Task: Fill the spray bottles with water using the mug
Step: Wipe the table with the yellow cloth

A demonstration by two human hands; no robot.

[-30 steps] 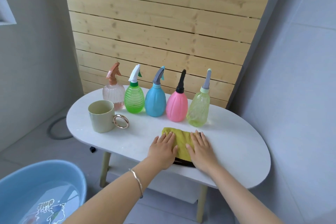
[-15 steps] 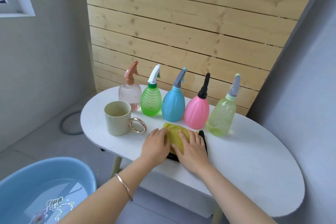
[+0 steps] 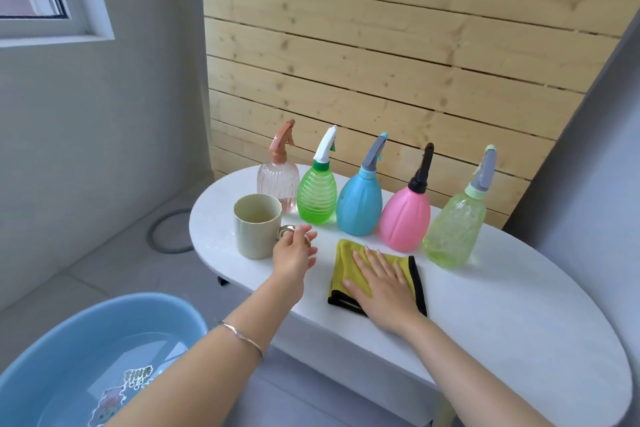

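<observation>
The mug [image 3: 258, 230] stands upright, mouth up, near the left end of the white oval tabletop [image 3: 519, 322]; its gold ring handle points right, toward the cloth. The left hand [image 3: 294, 253] is at that handle, touching it with its fingers [image 3: 309, 237] loosely spread, not closed round it. Just behind the mug, five spray bottles stand in a row along the back edge, long axes vertical, spray heads on: clear pink bottle [image 3: 278, 184], green bottle [image 3: 317, 198], blue bottle [image 3: 359, 204], pink bottle [image 3: 405, 222] and yellow-green bottle [image 3: 453, 236]. The clear pink one is partly hidden by the mug. In front of the row lies a yellow cloth [image 3: 346, 263] with a black border, and the right hand [image 3: 377, 284] rests flat on it, fingers straight. Wooden slats [image 3: 381, 62] close off the back. Right of the cloth the tabletop is bare to its rounded end. Below the left end, a blue basin [image 3: 166, 308] holds water.
</observation>
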